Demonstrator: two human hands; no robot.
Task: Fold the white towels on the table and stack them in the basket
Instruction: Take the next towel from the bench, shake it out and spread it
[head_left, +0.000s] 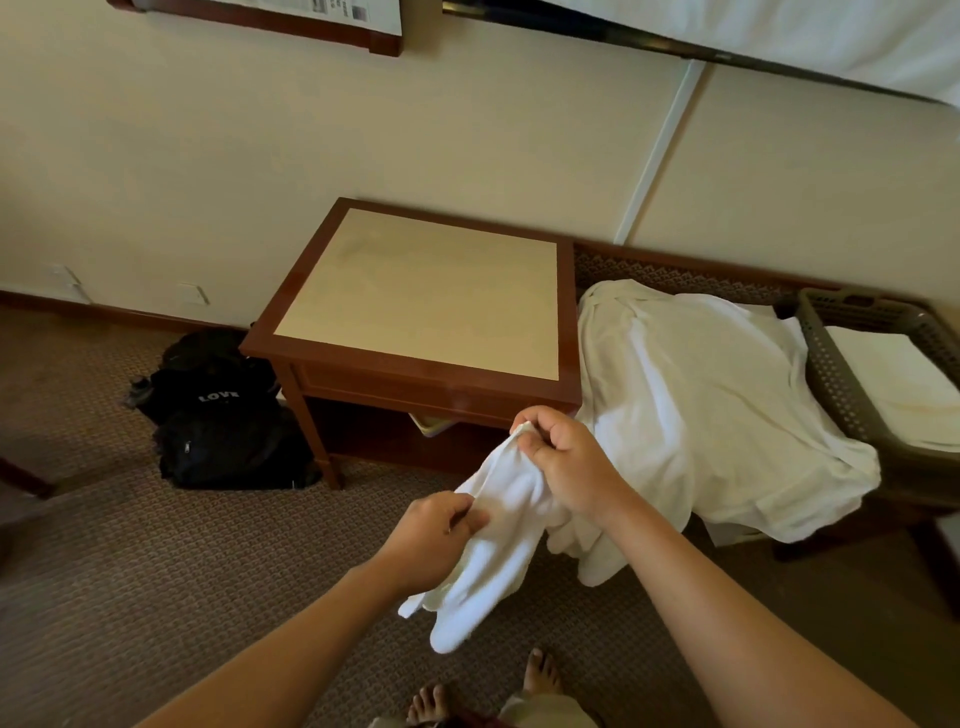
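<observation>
A small white towel (488, 561) hangs bunched in the air in front of the wooden side table (426, 291). My right hand (566, 462) pinches its top edge, and my left hand (431, 535) grips the cloth lower down on the left. A pile of larger white towels (717, 410) lies spread over the bench to the right of the table. At the far right stands a grey-brown perforated basket (836, 374) with a folded white towel (904, 384) inside.
A black backpack (223, 415) lies on the patterned carpet left of the table. The table's beige top is bare. The wall runs behind the table and bench. My bare feet (483, 696) show at the bottom edge.
</observation>
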